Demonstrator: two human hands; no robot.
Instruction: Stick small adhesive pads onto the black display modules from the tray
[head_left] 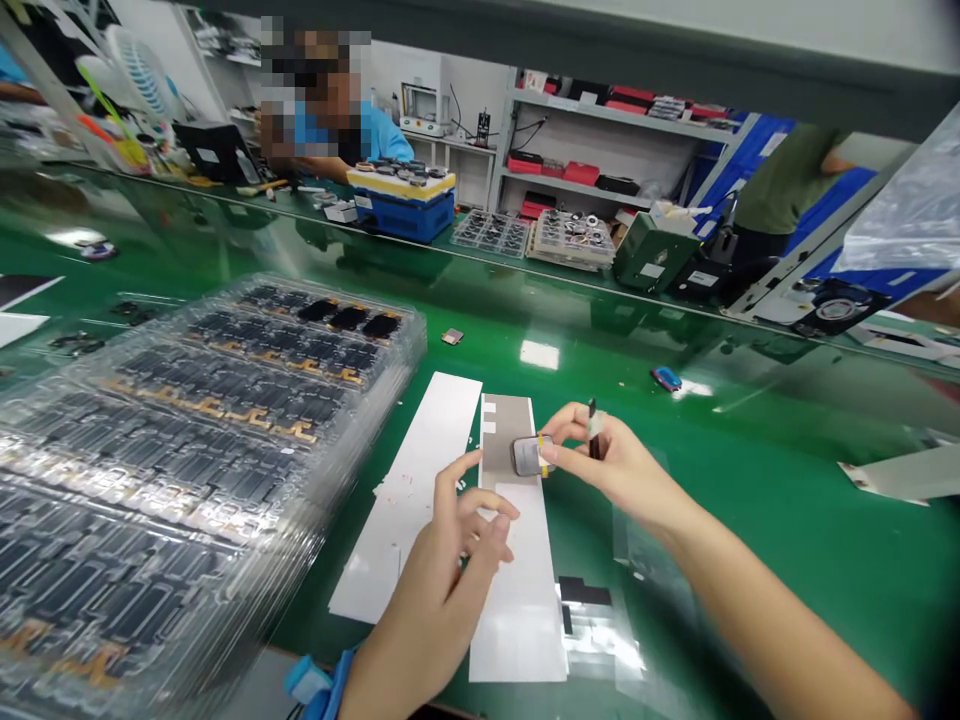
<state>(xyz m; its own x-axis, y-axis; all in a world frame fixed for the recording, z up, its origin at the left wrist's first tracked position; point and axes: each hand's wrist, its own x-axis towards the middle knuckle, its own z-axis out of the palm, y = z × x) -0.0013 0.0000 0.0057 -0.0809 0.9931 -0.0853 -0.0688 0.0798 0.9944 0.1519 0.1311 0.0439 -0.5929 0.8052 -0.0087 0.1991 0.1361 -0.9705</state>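
Note:
My right hand (615, 470) pinches a small grey rectangular part (529, 456) with yellow tape at its edge, holding it just above a grey adhesive strip (504, 435) on a white backing sheet (517, 590). A thin dark piece with a white tab (594, 430) stands up between the same fingers. My left hand (442, 590) hovers beside that sheet, fingers curled and apart, holding nothing. Its thumb tip is close to the grey part. A second white strip (409, 490) lies to the left, partly under my left hand.
Stacked clear trays of dark flex-cable modules (225, 400) fill the left of the green bench (750, 480). Clear film with black pieces (585, 605) lies near my right forearm. A person in a blue shirt (337, 130) sits beyond a raised shelf, beside a blue-and-yellow case (401, 202).

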